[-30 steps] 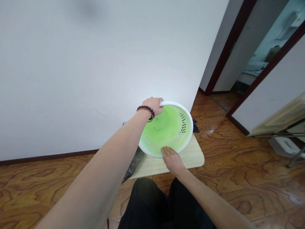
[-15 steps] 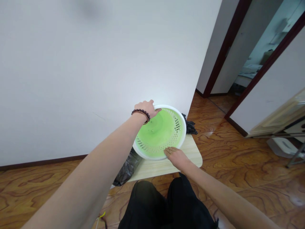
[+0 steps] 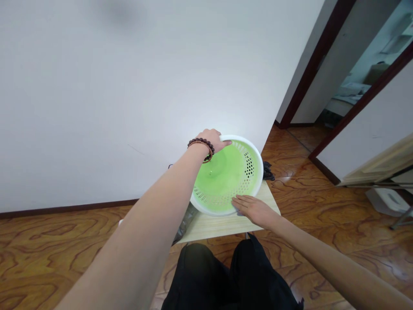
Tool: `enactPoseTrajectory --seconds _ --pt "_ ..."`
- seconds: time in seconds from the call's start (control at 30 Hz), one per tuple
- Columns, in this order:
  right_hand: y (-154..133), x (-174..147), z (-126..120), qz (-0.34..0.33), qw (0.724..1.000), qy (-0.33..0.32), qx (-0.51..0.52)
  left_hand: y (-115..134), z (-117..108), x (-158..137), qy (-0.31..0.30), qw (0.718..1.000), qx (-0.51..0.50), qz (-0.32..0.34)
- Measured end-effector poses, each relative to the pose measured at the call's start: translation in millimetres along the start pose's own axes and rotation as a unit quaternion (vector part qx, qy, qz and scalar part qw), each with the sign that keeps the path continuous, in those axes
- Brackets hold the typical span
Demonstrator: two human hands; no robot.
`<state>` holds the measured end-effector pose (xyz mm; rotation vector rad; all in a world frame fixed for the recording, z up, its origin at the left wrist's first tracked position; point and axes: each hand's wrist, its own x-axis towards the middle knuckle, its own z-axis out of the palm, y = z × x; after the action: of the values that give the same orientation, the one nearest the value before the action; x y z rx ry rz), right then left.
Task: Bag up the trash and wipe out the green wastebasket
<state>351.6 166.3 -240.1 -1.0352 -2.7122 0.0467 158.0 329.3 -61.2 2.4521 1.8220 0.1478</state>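
Since the earlier frame, our right hand (image 3: 254,210) has moved rightward along the near edge of the green basket (image 3: 225,174), while our left hand (image 3: 210,137) has kept roughly its place on the far edge. Our view has swung too, so basket and dark door frame (image 3: 315,66) both sit farther right.

We have the basket just right of centre in the frame, over the pale worktop (image 3: 222,226); we cannot tell what bears its base. Our left hand grips the rim at upper left, thumb inside. Our right hand lies with fingers extended across the lower-right rim; its thumb is hidden, so we cannot tell whether it pinches. Grey plastic (image 3: 187,223) shows below the basket's lower-left edge, and a black plastic bundle (image 3: 267,171) shows past its right edge.

To work this well, we should keep the left grip firm so the basket does not turn, and let the right fingers follow the curve with light, even pressure, never shoving toward the worktop's edge.
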Motion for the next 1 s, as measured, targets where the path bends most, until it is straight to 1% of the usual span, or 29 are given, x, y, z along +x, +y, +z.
enactPoseTrajectory --seconds 0.1,0.23,0.33,0.4,0.5,0.6,0.67,0.73,0.83,1.0 --pt "-10.8 9.2 5.8 0.018 0.999 0.003 0.034 1.7 1.4 1.2 0.006 1.0 -0.002 0.003" --pt "-34.8 27.0 15.4 0.071 0.995 0.017 0.067 2.3 1.9 0.7 0.01 1.0 -0.006 -0.001" --pt "-48.3 35.0 19.3 0.1 0.994 0.026 0.047 1.9 1.3 0.4 -0.001 1.0 -0.009 -0.01" --pt "-52.2 33.4 18.2 0.096 0.995 0.034 0.013 1.4 0.6 0.4 -0.004 1.0 -0.012 -0.015" --pt "-47.7 21.8 13.8 0.059 0.997 0.034 -0.027 0.7 -0.2 0.5 0.002 1.0 -0.012 -0.016" --pt "-34.0 10.3 12.1 0.014 0.999 0.01 -0.034 1.2 -0.4 0.2 0.006 1.0 -0.008 -0.011" --pt "-25.7 7.9 13.7 0.004 1.0 0.002 -0.031 2.0 -0.2 0.0 0.005 1.0 -0.006 -0.011" --pt "-22.4 9.8 16.6 0.019 1.0 0.008 -0.022 2.8 0.3 0.0 0.007 1.0 -0.005 -0.012" --pt "-26.7 15.9 20.5 0.05 0.998 0.029 0.007 2.6 1.0 0.6 0.011 1.0 -0.001 -0.012" --pt "-38.1 29.3 19.9 0.08 0.991 0.037 0.1 -0.3 0.7 0.7 0.012 1.0 -0.003 -0.022"
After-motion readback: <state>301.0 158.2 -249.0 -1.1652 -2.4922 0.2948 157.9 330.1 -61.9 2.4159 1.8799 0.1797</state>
